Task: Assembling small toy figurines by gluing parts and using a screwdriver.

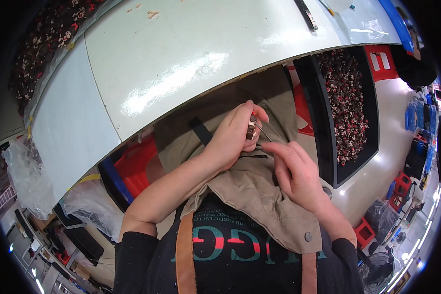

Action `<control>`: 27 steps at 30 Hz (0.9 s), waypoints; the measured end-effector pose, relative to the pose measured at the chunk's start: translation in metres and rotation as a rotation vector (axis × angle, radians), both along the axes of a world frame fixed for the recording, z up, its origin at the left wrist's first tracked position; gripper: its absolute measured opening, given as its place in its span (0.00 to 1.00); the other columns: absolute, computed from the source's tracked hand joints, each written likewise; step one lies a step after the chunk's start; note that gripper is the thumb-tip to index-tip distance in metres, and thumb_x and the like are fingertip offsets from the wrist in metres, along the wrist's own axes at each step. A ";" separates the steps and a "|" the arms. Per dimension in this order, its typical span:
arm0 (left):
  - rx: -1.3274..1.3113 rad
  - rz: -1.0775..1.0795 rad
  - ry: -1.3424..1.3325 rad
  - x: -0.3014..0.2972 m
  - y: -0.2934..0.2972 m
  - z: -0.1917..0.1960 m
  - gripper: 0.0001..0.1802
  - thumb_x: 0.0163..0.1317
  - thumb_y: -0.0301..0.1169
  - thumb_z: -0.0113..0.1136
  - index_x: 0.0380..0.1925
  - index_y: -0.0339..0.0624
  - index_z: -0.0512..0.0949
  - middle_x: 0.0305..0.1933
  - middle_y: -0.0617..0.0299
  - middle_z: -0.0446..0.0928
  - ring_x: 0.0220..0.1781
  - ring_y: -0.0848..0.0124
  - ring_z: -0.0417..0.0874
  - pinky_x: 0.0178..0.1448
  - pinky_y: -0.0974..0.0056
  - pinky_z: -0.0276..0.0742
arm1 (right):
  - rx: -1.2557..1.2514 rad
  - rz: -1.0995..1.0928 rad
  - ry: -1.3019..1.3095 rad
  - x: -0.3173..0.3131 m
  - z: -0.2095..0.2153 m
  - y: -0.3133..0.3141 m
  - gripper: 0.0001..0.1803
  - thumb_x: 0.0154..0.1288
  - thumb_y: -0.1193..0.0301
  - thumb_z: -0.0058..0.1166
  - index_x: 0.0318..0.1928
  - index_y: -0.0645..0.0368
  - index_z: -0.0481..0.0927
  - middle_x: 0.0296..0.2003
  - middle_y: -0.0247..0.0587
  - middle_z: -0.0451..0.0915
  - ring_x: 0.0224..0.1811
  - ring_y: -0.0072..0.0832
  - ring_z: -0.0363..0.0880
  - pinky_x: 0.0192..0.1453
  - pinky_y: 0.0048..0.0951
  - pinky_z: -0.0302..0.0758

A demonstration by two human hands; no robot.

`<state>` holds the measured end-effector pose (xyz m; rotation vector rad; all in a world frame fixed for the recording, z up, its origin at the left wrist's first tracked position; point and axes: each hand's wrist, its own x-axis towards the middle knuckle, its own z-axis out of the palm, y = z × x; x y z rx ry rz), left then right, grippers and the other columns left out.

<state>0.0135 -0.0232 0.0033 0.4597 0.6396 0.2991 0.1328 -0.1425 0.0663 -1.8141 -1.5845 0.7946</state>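
Observation:
Above my lap, my left hand [232,131] is closed around a small brown, cream and red figurine [252,128]; part of it is hidden by the fingers. Close to it on the right, my right hand [299,174] pinches a thin metal tool [263,133], whose slim shaft points up and left toward the figurine. The tool's handle end is hidden in the fingers, and I cannot tell whether its tip touches the figurine. Beneath both hands lies a brown apron [252,188].
Ahead stands a white table [157,59] with a curved front edge; a black strip-shaped tool [306,14] lies on it. More small figurines [51,36] are heaped at far left. A black bin [325,117] on the right holds many. Red stools [137,166] and plastic bags [27,174] stand around.

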 end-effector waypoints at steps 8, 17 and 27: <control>0.146 0.056 0.122 0.008 -0.009 -0.004 0.18 0.72 0.40 0.37 0.33 0.38 0.69 0.20 0.67 0.63 0.15 0.81 0.56 0.20 0.73 0.51 | -0.033 0.021 -0.130 -0.005 0.000 0.000 0.18 0.56 0.87 0.47 0.47 0.59 0.75 0.30 0.44 0.72 0.30 0.35 0.74 0.34 0.28 0.72; 0.118 0.066 0.094 0.005 -0.005 -0.011 0.18 0.73 0.42 0.38 0.38 0.39 0.70 0.26 0.67 0.67 0.19 0.82 0.61 0.22 0.75 0.56 | -0.210 -0.084 0.190 0.005 0.006 0.017 0.12 0.64 0.80 0.46 0.48 0.63 0.71 0.32 0.44 0.74 0.35 0.31 0.76 0.38 0.27 0.72; 0.434 -0.064 0.162 0.002 -0.014 -0.016 0.17 0.73 0.42 0.38 0.33 0.42 0.69 0.22 0.70 0.64 0.21 0.84 0.62 0.23 0.77 0.57 | 0.030 0.020 -0.117 -0.011 -0.002 0.003 0.11 0.62 0.83 0.46 0.46 0.61 0.71 0.32 0.45 0.76 0.29 0.41 0.78 0.34 0.33 0.74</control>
